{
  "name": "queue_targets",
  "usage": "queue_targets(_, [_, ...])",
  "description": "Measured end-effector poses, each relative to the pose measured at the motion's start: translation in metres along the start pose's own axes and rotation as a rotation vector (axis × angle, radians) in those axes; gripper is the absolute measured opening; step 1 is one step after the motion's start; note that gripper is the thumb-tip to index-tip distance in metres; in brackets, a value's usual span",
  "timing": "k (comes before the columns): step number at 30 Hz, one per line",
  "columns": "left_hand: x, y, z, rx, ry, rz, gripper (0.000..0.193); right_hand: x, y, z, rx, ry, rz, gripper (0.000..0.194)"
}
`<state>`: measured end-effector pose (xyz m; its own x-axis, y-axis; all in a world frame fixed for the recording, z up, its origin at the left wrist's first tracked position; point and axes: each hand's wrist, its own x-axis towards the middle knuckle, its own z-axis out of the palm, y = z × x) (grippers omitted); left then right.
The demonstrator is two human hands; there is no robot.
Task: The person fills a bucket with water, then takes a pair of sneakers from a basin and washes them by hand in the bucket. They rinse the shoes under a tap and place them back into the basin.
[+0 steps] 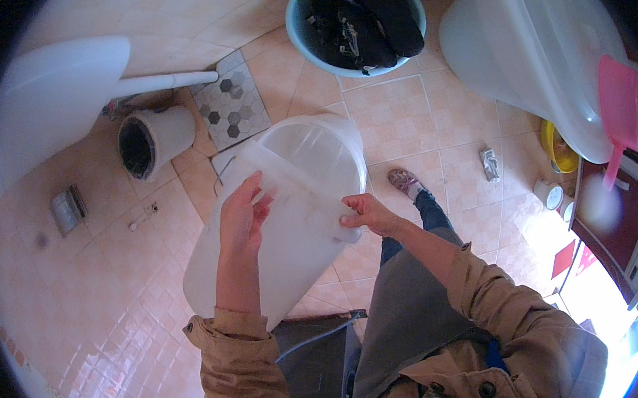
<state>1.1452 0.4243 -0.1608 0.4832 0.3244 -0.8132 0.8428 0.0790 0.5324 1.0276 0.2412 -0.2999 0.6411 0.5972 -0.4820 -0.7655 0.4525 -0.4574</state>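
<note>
A large translucent white plastic container [342, 128] stands tilted before me, its round mouth facing up and away. Over its near side lies a broad piece of the same cloudy plastic [293, 223] with a straight raised edge; I cannot tell whether it is a lid or part of the container. My right hand [372, 213] pinches that piece at its right corner between thumb and fingers. At its left side is my left hand [244, 207], fingers half bent and apart, close against the surface; contact is unclear.
A light-blue basin [296, 34] holds dark clothes [362, 24]. At right are a big white tub [486, 48], a pink dipper [623, 103] and a yellow basin [560, 151]. A lined bin [175, 131] and drainpipe [172, 83] are left. A crumpled wrapper [490, 165] lies on the tiles.
</note>
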Motion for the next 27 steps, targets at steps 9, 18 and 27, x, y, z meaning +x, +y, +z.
queue_targets(9, [0.006, 0.005, 0.005, 0.079, -0.034, -0.055, 0.031, -0.002, 0.018, -0.002, 0.068, 0.038, 0.015, 0.044])
queue_targets(18, [-0.013, 0.001, -0.020, -0.015, -0.042, 0.036, 0.033, -0.001, 0.012, 0.024, -0.066, 0.017, -0.024, 0.031])
queue_targets(27, [-0.062, -0.018, -0.155, -0.060, 0.295, 0.109, 0.028, 0.032, 0.004, 0.138, -1.015, -0.292, -0.236, 0.034])
